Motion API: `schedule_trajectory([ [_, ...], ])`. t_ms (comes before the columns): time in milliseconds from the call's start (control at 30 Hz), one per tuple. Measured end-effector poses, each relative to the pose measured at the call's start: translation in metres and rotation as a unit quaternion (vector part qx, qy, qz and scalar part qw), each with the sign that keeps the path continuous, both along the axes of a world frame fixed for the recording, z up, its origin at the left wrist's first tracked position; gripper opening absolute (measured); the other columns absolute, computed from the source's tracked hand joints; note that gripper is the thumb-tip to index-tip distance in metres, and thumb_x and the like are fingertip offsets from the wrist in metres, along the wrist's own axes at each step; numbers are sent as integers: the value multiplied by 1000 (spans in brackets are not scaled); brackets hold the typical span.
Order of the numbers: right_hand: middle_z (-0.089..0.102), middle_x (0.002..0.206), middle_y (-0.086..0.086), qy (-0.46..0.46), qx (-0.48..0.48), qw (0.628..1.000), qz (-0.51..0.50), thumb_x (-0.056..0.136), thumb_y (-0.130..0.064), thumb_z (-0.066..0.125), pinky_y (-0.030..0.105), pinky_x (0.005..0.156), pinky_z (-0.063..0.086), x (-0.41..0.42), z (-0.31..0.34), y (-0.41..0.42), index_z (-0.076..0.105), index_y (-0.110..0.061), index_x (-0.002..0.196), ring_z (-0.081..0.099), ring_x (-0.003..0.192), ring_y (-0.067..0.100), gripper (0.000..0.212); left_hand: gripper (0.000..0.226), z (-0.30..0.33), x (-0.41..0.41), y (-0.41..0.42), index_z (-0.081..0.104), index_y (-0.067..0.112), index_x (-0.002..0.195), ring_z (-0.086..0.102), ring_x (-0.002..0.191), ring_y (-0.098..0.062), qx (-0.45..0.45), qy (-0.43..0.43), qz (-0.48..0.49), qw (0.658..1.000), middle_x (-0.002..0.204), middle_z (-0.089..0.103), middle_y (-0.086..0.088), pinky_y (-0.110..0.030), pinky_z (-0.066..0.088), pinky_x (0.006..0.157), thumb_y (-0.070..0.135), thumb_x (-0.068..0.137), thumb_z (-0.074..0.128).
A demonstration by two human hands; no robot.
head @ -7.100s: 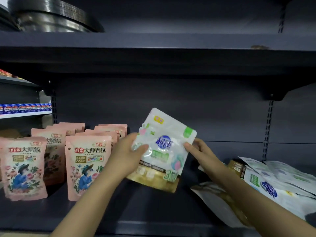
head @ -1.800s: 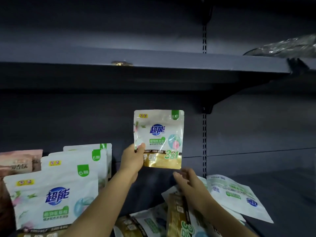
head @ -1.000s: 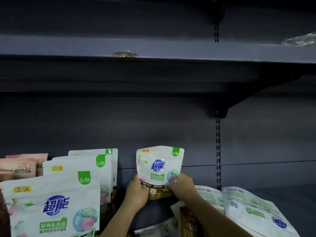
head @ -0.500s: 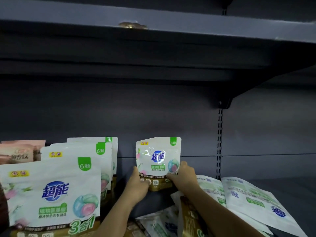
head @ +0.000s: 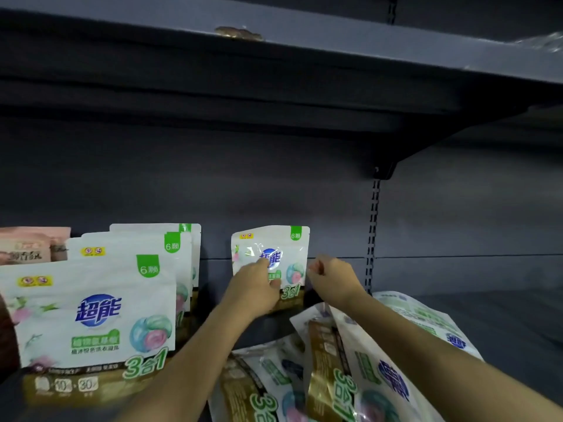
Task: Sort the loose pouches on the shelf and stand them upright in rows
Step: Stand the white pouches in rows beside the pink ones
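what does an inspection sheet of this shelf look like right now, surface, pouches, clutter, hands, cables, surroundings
surface: dark grey shelf, bare at far right.
job's things: standing pouch upright at the back; white pouch row upright to its left, front to back; loose pouches lying flat in a heap.
clutter: pink pouches upright at far left.
hands: left hand fingers on the standing pouch's front; right hand beside its right edge, loosely curled, contact unclear.
cables: nothing seen.
surroundings: upper shelf overhead, slotted upright on back panel.
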State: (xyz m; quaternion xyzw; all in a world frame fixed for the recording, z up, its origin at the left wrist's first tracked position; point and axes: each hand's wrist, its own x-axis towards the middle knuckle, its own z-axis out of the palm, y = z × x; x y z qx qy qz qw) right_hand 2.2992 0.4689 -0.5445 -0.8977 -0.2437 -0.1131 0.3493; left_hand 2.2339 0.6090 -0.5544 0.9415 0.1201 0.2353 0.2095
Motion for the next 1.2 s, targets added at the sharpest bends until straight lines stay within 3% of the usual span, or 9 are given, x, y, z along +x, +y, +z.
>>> schedule_trajectory([
  [100,55,73,2,-23,-51,998,29,92,-16,44,20,48,35,-21,-4,-16,49,-13,71,50,65,16,22,32,5,-3,-11,61,8,78,58,78,-22,-27,92,-34,995,85,63,-8,-26,42,62,37,88,51],
  [267,53,72,-6,-13,-66,997,28,93,-15,41,18,55,35,-32,-23,-37,47,-26,65,52,76,16,30,51,5,-16,-32,64,5,90,60,61,-16,-55,247,-102,962,92,73,-10,-25,45,60,53,89,46],
  [367,64,96,4,25,10,1000,-5,95,-14,40,23,62,40,-31,-30,-39,60,-19,98,56,85,19,21,62,8,-25,-48,61,11,79,52,49,-13,-20,325,-111,939,62,62,-2,-24,40,54,71,79,43],
  [467,65,109,11,45,61,996,-42,95,-13,38,26,71,42,-29,-32,-42,55,-11,114,59,91,24,25,57,3,-32,-57,66,7,96,51,57,-19,-38,332,-115,936,69,59,-6,-27,40,59,61,81,54],
  [600,65,107,14,53,124,989,-56,95,-13,38,34,75,47,-25,-24,-50,53,-10,104,60,92,31,17,37,10,-43,-55,62,3,99,57,78,-22,-166,180,-121,962,89,63,-13,-28,44,70,38,90,54],
  [767,64,98,13,84,208,973,-48,96,-17,37,43,79,51,-29,-8,-57,50,-19,81,58,81,28,20,19,56,-63,-42,57,7,93,58,83,-29,-25,-66,16,997,92,62,-14,-33,44,67,21,94,44],
  [967,62,105,7,158,292,941,61,88,-48,54,40,88,51,-59,-3,-50,56,-17,98,60,100,22,33,18,58,-73,-43,49,8,85,62,65,-16,-67,-398,-25,915,74,62,-4,-23,47,52,22,96,47],
  [1067,62,117,13,252,360,881,174,78,-50,62,31,84,47,-75,5,-41,53,-13,121,56,117,30,57,19,42,-70,-50,51,8,82,61,63,-9,-192,-449,-89,868,72,63,1,-17,45,51,22,93,52],
  [1200,64,125,10,276,484,767,319,85,-25,60,47,101,46,-76,16,-31,51,-12,131,59,118,29,49,13,23,-65,-69,55,11,85,63,64,1,-305,-429,-135,840,72,66,11,-14,49,52,21,93,54],
])
